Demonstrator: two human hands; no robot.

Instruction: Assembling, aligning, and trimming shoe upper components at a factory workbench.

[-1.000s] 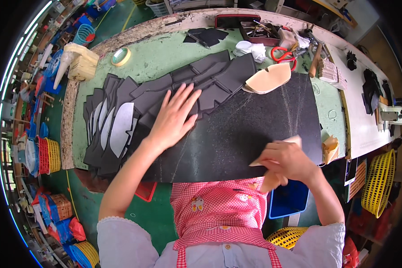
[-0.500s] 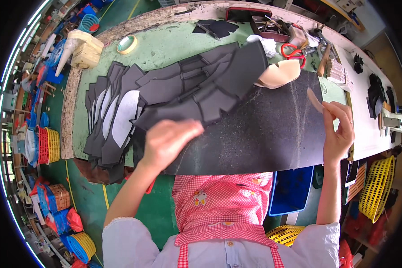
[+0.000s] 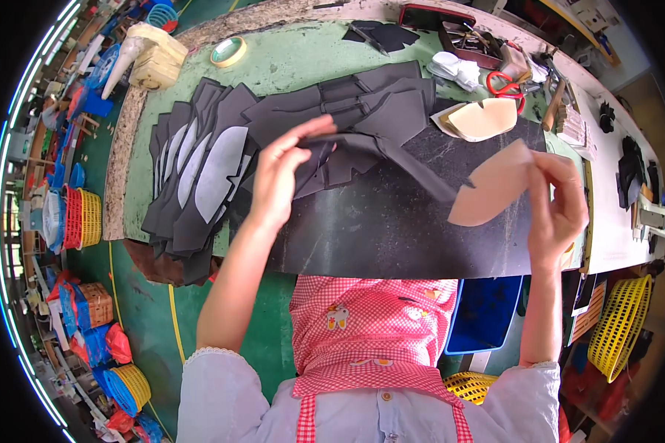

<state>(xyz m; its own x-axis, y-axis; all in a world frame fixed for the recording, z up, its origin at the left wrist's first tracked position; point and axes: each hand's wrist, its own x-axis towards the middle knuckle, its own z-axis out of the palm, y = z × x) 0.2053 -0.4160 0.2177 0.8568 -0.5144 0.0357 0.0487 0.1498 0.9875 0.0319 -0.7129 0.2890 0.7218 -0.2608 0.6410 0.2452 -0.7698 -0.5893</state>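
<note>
My left hand [image 3: 279,177] is closed on the left end of a dark grey padded piece [image 3: 414,166], lifted and bent over the black mat [image 3: 391,236], its far end slanting down to the right. Between the fingertips of my right hand [image 3: 558,210] is a thin beige notched piece [image 3: 491,184], its broad face showing. That beige piece is close to the dark piece's right end; whether they touch I cannot tell. Behind my left hand lie more dark grey pieces [image 3: 399,122] in overlapping layers. Further left is a fanned pile of dark pieces with white patches [image 3: 222,166].
More beige pieces [image 3: 488,118] lie at the mat's far right. Beyond them are red-handled scissors [image 3: 504,87], crumpled white material [image 3: 454,70] and a tool box [image 3: 465,48]. A tape roll [image 3: 228,52] sits at the far left, and a blue bin [image 3: 484,314] stands below the table edge.
My left hand has moved away from me and now holds the dark piece lifted and bent. The beige piece, edge-on before, now shows its broad face and sits further left and nearer.
</note>
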